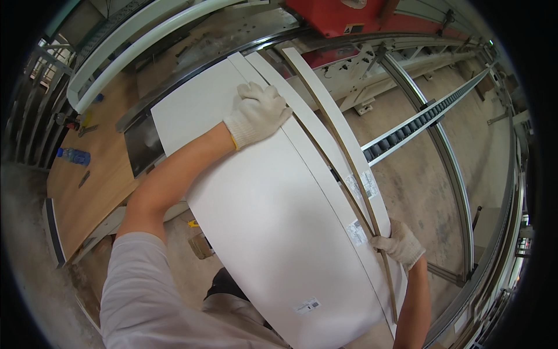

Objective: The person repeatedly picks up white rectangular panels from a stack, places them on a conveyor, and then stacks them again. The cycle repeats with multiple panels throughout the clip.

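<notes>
At the centre, a wide white panel (pixel 250 192) bears a printed label (pixel 307 305), too small to read. The left hand (pixel 256 113) rests spread on its far part; the right hand (pixel 400 243) grasps a narrow white strip (pixel 336 116) along the right. Stained floor (pixel 401 168) shows farther right; a wood-topped table (pixel 113 168) stands left.

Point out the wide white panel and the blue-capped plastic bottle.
Wide, flat white panel (pixel 258 212): head view, on its bare top face.
Blue-capped plastic bottle (pixel 76 156): head view, on its body.
</notes>
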A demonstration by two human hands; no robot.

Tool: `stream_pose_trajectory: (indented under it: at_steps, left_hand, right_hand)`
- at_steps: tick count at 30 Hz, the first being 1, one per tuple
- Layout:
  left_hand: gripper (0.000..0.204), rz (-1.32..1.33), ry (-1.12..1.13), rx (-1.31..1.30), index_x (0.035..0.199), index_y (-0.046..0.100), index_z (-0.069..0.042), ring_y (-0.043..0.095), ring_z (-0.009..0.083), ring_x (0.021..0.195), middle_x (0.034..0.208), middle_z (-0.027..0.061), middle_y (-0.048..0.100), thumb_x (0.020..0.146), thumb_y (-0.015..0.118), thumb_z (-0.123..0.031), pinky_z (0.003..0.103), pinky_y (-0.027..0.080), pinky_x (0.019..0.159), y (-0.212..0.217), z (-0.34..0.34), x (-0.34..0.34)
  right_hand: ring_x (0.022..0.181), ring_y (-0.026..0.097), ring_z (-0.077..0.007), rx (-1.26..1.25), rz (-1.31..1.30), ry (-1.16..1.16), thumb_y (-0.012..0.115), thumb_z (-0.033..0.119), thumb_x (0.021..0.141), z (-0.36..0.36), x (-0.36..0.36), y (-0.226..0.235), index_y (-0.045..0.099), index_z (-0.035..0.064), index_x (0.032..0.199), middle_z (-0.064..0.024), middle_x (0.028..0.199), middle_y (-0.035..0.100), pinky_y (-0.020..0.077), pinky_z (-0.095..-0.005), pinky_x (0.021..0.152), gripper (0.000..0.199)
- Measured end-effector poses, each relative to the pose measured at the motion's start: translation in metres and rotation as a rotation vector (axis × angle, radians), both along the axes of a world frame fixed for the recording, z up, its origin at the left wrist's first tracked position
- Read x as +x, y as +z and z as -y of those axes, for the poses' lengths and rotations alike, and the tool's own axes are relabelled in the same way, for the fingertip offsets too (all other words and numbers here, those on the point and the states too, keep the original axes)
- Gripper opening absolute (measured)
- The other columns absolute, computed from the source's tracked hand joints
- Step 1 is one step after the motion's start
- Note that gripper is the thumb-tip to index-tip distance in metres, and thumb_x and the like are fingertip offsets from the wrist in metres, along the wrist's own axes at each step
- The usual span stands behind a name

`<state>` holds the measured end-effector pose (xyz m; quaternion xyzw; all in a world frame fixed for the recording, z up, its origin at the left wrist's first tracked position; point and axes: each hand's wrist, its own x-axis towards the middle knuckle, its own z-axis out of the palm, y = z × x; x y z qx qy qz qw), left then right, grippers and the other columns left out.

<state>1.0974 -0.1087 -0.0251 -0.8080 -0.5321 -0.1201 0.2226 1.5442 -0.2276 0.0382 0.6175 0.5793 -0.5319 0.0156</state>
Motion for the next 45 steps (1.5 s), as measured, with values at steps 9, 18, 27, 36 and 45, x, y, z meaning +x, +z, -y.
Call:
stream_pose_trajectory:
  at_steps: [9, 18, 27, 36, 45]
  left_hand:
    - [0.019, -0.098, -0.211, 0.024, 0.086, 0.058, -0.010, 0.054, 0.0307, 0.066, 0.090, 0.0128, 0.051, 0.087, 0.072, -0.023, 0.048, 0.033, 0.057, 0.000, -0.019, -0.021]
    - [0.018, -0.050, -0.278, 0.115, 0.071, 0.059, -0.011, 0.048, 0.0323, 0.066, 0.080, 0.0142, 0.041, 0.076, 0.072, -0.022, 0.047, 0.027, 0.056, -0.003, -0.053, -0.041]
    - [0.017, -0.170, -0.359, 0.082, 0.078, 0.060, -0.005, 0.057, 0.0471, 0.078, 0.126, 0.0337, 0.051, 0.077, 0.070, -0.018, 0.053, 0.038, 0.062, -0.009, -0.066, -0.044]
    - [0.018, 0.116, -0.356, -0.035, 0.089, 0.061, -0.004, 0.057, 0.0515, 0.091, 0.134, 0.0323, 0.053, 0.080, 0.069, -0.017, 0.059, 0.042, 0.078, -0.010, -0.075, -0.046]
    - [0.019, -0.023, 0.006, 0.088, 0.084, 0.070, -0.006, 0.047, 0.0451, 0.084, 0.091, 0.0224, 0.049, 0.086, 0.073, -0.024, 0.053, 0.029, 0.057, 0.014, -0.061, -0.045]
  right_hand:
    - [0.084, 0.068, -0.0174, 0.045, 0.032, 0.065, 0.089, 0.019, 0.074, -0.029, -0.031, 0.004, 0.067, -0.0046, 0.131, -0.0100, 0.100, 0.076, 0.0572, -0.0356, 0.081, 0.066]
    - [0.087, 0.070, -0.0178, -0.120, 0.163, 0.004, 0.092, 0.018, 0.076, -0.084, -0.064, 0.024, 0.068, -0.0021, 0.127, -0.0076, 0.099, 0.074, 0.0580, -0.0331, 0.081, 0.060]
    - [0.108, 0.074, -0.0331, 0.030, 0.181, 0.453, 0.085, 0.056, 0.088, -0.115, -0.061, -0.004, 0.068, -0.0028, 0.138, -0.0205, 0.113, 0.078, 0.0555, -0.0394, 0.099, 0.079]
    - [0.106, 0.075, -0.0366, 0.491, 0.240, 0.171, 0.081, 0.057, 0.089, -0.203, -0.208, 0.031, 0.054, -0.0051, 0.149, -0.0264, 0.121, 0.075, 0.0589, -0.0430, 0.092, 0.091]
    - [0.086, 0.074, -0.0211, 0.022, -0.185, -0.003, 0.084, 0.041, 0.090, -0.232, -0.255, -0.021, 0.068, -0.0082, 0.130, -0.0167, 0.104, 0.077, 0.0598, -0.0353, 0.078, 0.065]
